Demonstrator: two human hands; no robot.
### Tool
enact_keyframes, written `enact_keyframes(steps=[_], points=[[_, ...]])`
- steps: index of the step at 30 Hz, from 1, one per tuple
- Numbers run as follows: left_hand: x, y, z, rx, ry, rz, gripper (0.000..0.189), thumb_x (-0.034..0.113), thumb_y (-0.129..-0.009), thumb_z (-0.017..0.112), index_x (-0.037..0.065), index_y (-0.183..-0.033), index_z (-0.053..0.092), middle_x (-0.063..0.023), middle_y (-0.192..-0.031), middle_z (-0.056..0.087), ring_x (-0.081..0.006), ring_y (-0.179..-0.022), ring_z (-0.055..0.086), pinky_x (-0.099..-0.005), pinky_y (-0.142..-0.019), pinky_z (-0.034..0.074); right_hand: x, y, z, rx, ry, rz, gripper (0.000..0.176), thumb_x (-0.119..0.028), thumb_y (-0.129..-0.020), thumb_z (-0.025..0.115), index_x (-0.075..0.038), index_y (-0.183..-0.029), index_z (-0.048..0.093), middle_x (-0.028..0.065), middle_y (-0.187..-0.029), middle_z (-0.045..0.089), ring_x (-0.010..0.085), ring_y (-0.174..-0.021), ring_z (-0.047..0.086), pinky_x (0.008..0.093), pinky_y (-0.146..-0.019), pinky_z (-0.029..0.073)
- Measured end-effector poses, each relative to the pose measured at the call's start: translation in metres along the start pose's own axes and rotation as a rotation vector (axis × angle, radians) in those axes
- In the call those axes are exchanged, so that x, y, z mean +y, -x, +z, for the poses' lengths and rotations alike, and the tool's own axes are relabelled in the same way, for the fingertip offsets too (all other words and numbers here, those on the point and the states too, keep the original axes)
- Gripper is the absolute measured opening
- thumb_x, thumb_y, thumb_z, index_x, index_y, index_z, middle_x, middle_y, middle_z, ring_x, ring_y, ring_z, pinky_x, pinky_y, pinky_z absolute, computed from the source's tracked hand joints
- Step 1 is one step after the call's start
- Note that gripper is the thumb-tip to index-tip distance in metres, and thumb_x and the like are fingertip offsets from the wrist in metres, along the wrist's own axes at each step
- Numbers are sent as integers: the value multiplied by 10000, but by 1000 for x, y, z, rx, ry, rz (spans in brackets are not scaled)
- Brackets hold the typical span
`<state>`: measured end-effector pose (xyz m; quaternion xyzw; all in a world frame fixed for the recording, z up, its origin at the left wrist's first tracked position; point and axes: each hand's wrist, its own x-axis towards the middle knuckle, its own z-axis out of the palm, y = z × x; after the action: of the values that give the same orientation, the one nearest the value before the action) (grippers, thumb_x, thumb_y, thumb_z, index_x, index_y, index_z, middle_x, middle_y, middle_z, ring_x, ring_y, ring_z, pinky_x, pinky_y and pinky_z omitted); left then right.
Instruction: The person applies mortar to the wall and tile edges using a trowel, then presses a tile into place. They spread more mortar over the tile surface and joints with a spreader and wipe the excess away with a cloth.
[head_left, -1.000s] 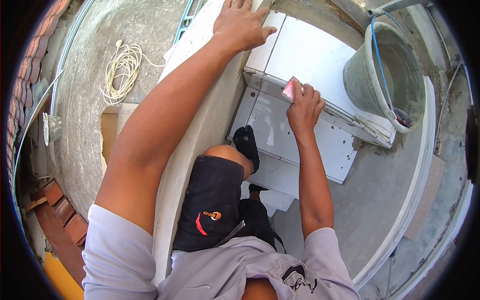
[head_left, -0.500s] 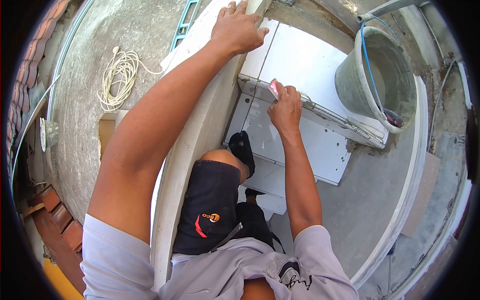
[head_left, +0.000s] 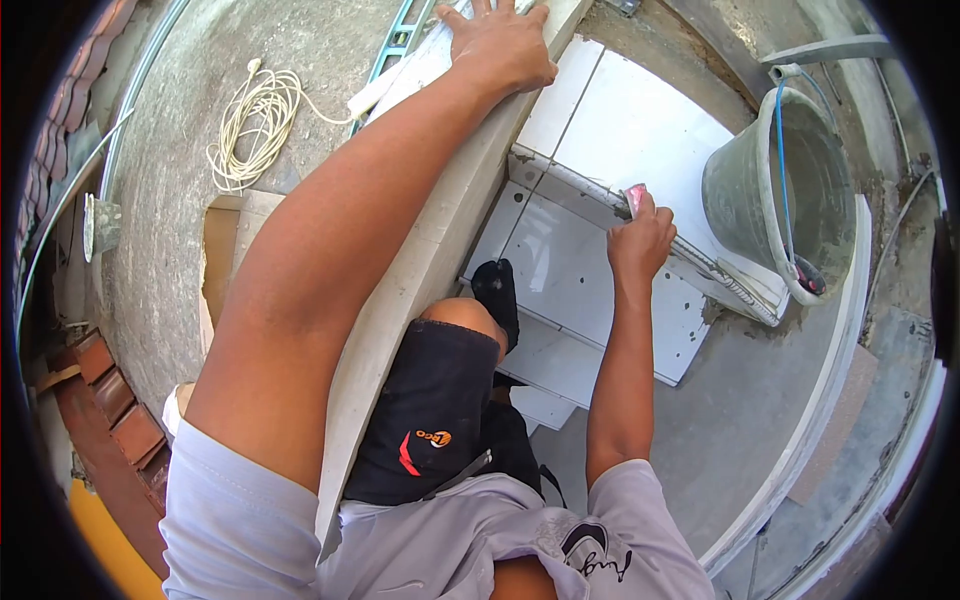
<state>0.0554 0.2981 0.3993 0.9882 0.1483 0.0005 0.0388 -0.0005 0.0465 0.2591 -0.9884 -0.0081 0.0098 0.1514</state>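
Note:
My left hand [head_left: 500, 45] rests with fingers spread on top of the pale low wall [head_left: 430, 225]. In my right hand [head_left: 640, 240] is a small pink-and-white pad, possibly a sponge [head_left: 634, 200]; the fingers hide most of it. That hand is at the front edge of the upper white-tiled step [head_left: 640, 120], where grey mortar smears show along the edge. Below lies another white-tiled step [head_left: 560, 260] with dark spots. One of my feet, in a black sock [head_left: 495, 300], stands on it.
A grey bucket [head_left: 740, 180] with a blue handle stands on the upper step at the right. Beyond the wall lie a coiled cream cable [head_left: 255, 130], a teal spirit level [head_left: 400, 40] and a cardboard piece [head_left: 220, 260]. A curved ledge [head_left: 830, 380] bounds the right side.
My right hand has slid right along the step's edge with the pink-and-white pad. The view has shifted slightly; my left hand stays on the wall.

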Motion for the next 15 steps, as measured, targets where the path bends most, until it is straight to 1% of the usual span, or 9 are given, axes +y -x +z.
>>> enact_keyframes(steps=[1,4,7,10,11,14,15], points=[[0,0,3,17,-14,-3,778,370,-851,573,122,-1556,356,-239,-1612,309,-433,-1512,233,-781,-1113,148,-14,3,7,13,-86,-114,526,34,-757,623,-76,-1270,661,148,-1072,596,366,-1037,567,467,-931,470],[1,-8,-1,-82,57,-30,758,319,-848,568,112,-1549,365,-239,-1614,303,-428,-1515,228,-786,-1110,138,-49,1,13,-176,-254,-354,487,21,-778,611,-98,-1245,685,117,-1025,606,338,-1002,569,444,-892,463],[-3,-10,2,-90,53,-8,720,261,-848,549,96,-1530,388,-248,-1609,308,-423,-1517,228,-792,-1108,129,-60,-6,11,85,-112,-555,495,26,-782,601,-106,-1249,697,112,-1016,623,318,-995,583,432,-859,478],[-1,0,2,37,109,8,683,229,-852,540,77,-1507,417,-257,-1600,316,-424,-1511,241,-792,-1112,117,-48,11,33,-111,-122,-705,462,5,-806,590,-134,-1233,699,94,-1000,615,285,-969,569,415,-814,432],[-2,0,3,16,103,1,679,224,-851,541,75,-1502,422,-258,-1598,319,-425,-1509,245,-793,-1112,115,-42,14,35,-129,-73,-701,474,5,-803,591,-131,-1246,691,87,-1008,617,289,-978,569,422,-824,434],[-5,-8,9,-31,85,-17,666,216,-851,543,70,-1492,435,-258,-1593,325,-427,-1503,255,-795,-1112,109,-55,9,13,155,-158,-527,472,7,-791,597,-128,-1232,700,87,-1012,622,291,-986,573,424,-837,439],[-4,-8,9,-39,83,-16,664,216,-852,545,69,-1490,438,-256,-1592,326,-429,-1502,256,-795,-1113,109,-58,4,18,201,-125,-500,481,15,-779,599,-125,-1228,701,88,-1035,627,292,-1006,572,426,-849,440]])
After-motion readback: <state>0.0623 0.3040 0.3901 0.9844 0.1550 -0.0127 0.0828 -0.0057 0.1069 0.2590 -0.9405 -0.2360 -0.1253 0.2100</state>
